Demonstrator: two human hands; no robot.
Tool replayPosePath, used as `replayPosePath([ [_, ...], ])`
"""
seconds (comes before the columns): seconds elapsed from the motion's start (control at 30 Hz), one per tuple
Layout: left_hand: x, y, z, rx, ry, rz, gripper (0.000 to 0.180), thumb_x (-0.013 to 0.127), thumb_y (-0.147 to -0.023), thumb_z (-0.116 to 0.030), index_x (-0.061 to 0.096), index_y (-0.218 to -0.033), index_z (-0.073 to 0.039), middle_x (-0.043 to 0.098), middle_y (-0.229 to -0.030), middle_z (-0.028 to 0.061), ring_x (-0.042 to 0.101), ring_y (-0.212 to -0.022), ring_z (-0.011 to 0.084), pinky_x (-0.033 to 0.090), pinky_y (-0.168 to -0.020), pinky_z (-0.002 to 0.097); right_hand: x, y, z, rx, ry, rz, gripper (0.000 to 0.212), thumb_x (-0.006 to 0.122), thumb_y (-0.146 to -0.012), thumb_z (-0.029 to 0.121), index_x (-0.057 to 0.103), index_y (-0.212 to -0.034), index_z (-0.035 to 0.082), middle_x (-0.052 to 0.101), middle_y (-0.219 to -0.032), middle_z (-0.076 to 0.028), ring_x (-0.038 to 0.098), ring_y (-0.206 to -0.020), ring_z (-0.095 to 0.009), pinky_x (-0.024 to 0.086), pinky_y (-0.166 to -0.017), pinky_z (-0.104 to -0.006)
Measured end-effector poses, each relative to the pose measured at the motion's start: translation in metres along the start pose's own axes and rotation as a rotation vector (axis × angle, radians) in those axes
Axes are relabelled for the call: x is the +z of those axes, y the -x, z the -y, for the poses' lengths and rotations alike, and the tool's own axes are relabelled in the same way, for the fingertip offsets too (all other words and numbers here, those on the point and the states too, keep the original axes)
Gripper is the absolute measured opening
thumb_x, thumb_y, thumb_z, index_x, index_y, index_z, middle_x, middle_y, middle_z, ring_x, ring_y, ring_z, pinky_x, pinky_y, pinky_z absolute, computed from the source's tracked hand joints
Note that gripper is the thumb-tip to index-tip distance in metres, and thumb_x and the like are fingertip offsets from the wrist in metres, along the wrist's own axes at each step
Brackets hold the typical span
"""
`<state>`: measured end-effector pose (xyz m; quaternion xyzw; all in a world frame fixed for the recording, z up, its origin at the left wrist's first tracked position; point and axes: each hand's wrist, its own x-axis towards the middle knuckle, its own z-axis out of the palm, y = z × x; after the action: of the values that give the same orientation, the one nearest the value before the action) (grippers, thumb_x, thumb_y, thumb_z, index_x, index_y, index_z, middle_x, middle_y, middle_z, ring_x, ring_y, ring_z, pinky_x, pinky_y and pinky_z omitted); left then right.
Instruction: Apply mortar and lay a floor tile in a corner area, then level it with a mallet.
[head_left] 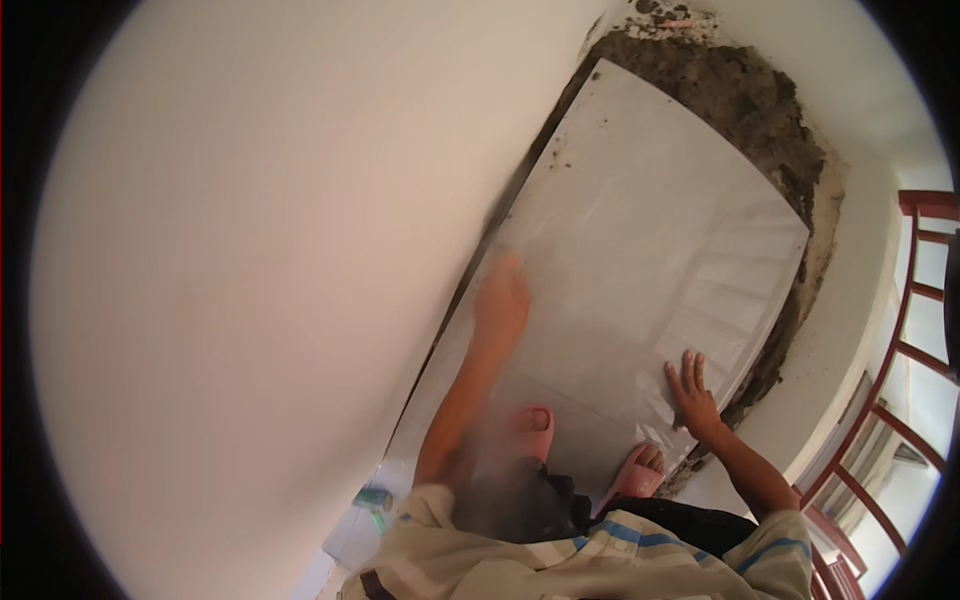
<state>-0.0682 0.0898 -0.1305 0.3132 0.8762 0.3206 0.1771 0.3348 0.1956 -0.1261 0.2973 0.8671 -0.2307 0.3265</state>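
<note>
A large, glossy pale grey floor tile [640,190] lies in front of me, with small dark specks of dirt near its far left corner. My left hand [503,298] is over the tile's left side, close to the wall; it is smeared by motion, so its fingers and anything in them do not show clearly. My right hand [692,395] rests on the tile near its right edge, fingers spread and holding nothing. Both my feet, in pink slippers [632,475], stand at the near end of the tiled surface, where a joint line crosses.
A white wall [250,260] rises along the left, with a narrow dark gap beside the tile. Rough brown mortar [740,95] borders the far and right sides. At right stands a dark red railing [905,350]. A green and blue object [374,500] lies at lower left.
</note>
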Motion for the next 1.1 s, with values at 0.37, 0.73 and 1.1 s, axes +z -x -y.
replayPosePath([
  [0.37,-0.009,-0.008,0.004,-0.023,0.069,0.023,0.028,0.052,-0.094,-0.015,0.059,-0.117,-0.002,0.066,-0.091,0.0249,0.064,-0.083,0.0425,0.050,-0.075,0.0491,0.005,0.000,-0.003,-0.050,0.008,-0.041,0.140,0.093,-0.039,0.010,0.014,-0.154,0.019,-0.003,-0.159,-0.026,-0.002,-0.145,-0.050,0.054,-0.089,-0.0547],
  [0.73,0.014,-0.071,-0.012,0.075,0.071,0.041,0.028,0.045,-0.099,-0.023,0.056,-0.108,0.002,0.064,-0.085,0.0323,0.063,-0.084,0.0482,0.050,-0.073,0.0544,-0.004,-0.002,0.005,-0.094,-0.130,-0.076,0.139,0.092,-0.041,0.012,0.013,-0.155,0.022,-0.003,-0.158,-0.026,-0.002,-0.145,-0.050,0.055,-0.089,-0.0534],
  [1.1,0.037,-0.126,-0.063,-0.114,0.101,0.279,0.039,0.042,-0.096,-0.023,0.054,-0.123,0.002,0.066,-0.099,0.0300,0.063,-0.091,0.0482,0.051,-0.085,0.0512,0.020,0.009,-0.027,-0.121,-0.157,-0.052,0.134,0.091,-0.045,0.011,0.014,-0.154,0.024,-0.003,-0.159,-0.025,-0.001,-0.144,-0.051,0.054,-0.090,-0.0551],
])
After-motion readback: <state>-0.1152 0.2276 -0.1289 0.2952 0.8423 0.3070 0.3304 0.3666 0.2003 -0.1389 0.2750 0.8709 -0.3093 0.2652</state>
